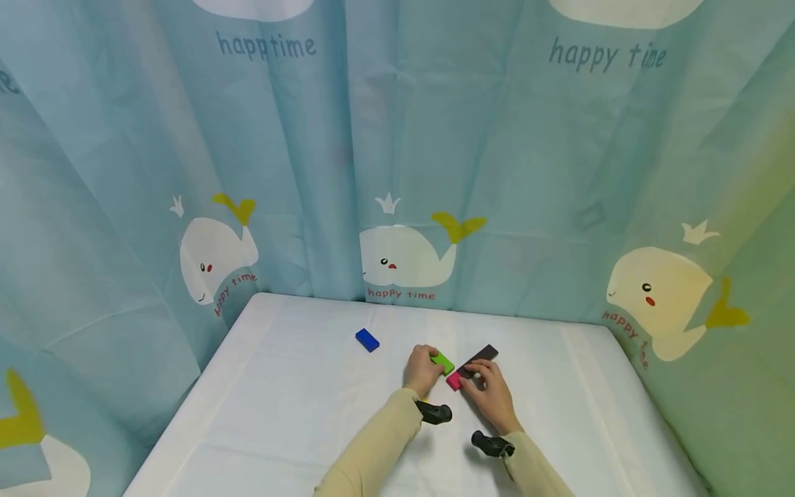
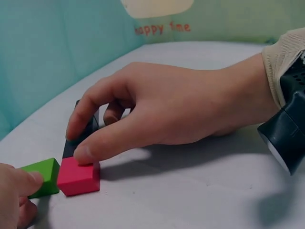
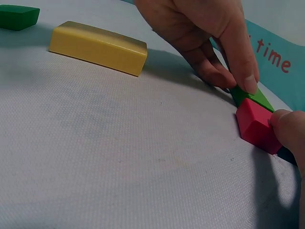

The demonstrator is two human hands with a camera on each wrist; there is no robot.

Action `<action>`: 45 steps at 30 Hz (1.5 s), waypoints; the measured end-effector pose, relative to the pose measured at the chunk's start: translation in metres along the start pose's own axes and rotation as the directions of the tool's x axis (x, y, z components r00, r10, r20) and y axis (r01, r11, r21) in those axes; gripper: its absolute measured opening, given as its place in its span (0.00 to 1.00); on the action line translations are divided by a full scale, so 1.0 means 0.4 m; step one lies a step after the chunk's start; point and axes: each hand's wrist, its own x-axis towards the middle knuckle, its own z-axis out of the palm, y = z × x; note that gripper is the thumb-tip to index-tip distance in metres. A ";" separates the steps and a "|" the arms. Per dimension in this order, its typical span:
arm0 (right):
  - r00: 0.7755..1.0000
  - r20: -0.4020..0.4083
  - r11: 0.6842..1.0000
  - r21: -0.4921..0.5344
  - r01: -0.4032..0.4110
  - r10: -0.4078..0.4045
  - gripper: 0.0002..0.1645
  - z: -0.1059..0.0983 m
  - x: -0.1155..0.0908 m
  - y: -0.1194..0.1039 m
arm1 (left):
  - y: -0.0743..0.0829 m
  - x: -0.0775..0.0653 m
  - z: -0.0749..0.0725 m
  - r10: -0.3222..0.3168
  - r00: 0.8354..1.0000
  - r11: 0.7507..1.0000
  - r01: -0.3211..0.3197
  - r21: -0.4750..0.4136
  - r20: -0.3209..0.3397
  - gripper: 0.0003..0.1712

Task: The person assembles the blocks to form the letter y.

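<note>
A light green block [image 1: 444,363] is pinched between the thumb and fingers of my left hand [image 1: 423,369], low over the table. Beside it lies a small pink block [image 2: 79,177], its end against a long black block [image 1: 487,353] in one line. My right hand [image 1: 493,395] grips across where these two meet, thumb on the pink block and index finger on the black one. In the left wrist view the green block's end comes right up to the pink block's side. Part of the black block is hidden under my right fingers.
A blue block [image 1: 367,339] lies toward the back left of the white table [image 1: 279,386]. A yellow block [image 3: 97,47] lies near my left wrist, with a dark green block [image 3: 18,17] beyond it. A whale-print curtain [image 1: 410,138] hangs around the table's edges.
</note>
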 end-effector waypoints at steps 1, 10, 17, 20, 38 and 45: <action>1.000 0.004 1.000 -0.003 -0.005 0.005 0.18 0.000 0.001 0.000 | 0.000 0.002 -0.001 0.008 1.000 1.000 -0.008 0.006 0.000 0.14; 1.000 0.008 1.000 0.008 -0.001 0.001 0.18 -0.006 0.003 -0.006 | -0.014 0.014 0.010 0.019 0.997 1.000 -0.020 0.014 0.070 0.15; 1.000 0.017 1.000 0.004 0.004 -0.004 0.19 -0.005 0.000 -0.008 | -0.027 0.009 0.019 0.035 0.998 0.999 -0.035 0.004 0.056 0.15; 1.000 0.021 1.000 -0.002 -0.002 0.002 0.19 -0.004 0.000 -0.007 | -0.027 0.008 0.018 0.036 0.998 0.999 -0.036 0.008 0.054 0.15; 1.000 0.011 1.000 -0.004 -0.018 0.018 0.18 0.000 0.003 -0.003 | -0.010 0.004 0.001 0.045 0.997 0.999 -0.045 0.001 0.061 0.14; 1.000 0.011 1.000 -0.002 -0.011 0.011 0.18 -0.002 -0.001 -0.005 | -0.021 0.013 -0.009 0.036 0.996 0.999 -0.035 -0.009 0.084 0.11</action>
